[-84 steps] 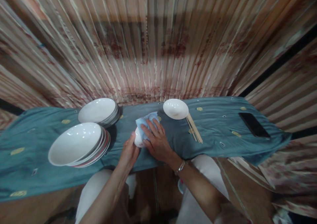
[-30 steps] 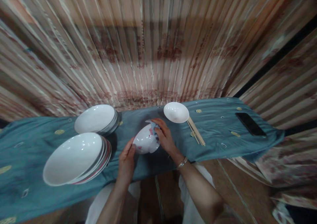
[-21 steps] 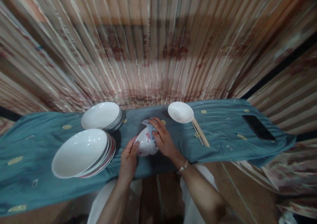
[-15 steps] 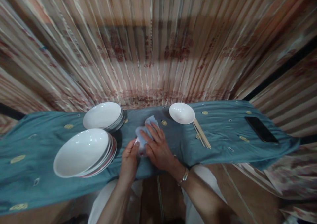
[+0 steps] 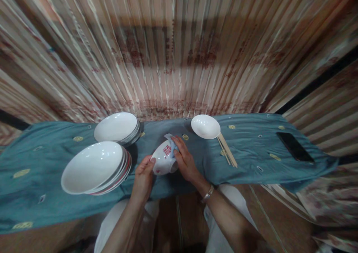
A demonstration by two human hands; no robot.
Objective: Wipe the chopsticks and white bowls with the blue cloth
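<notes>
A white bowl with red markings is tilted on its side above the cloth-covered table. My left hand grips its left rim, thumb on the outer wall. On the bowl's right, my right hand is closed around a pale blue cloth pressed to the outside near the foot. Left of my hands stand a stack of white bowls and, behind it, a stack of white plates. Beyond my right hand sits a single white bowl.
Wooden chopsticks lie beside the single bowl. A black phone rests near the right end of the teal tablecloth. A patterned curtain hangs behind the table, whose front edge is just before my knees.
The bowl in my hands has turned so its red-marked outer side shows. My right hand, with the cloth, has shifted rightward from over the bowl to its right side.
</notes>
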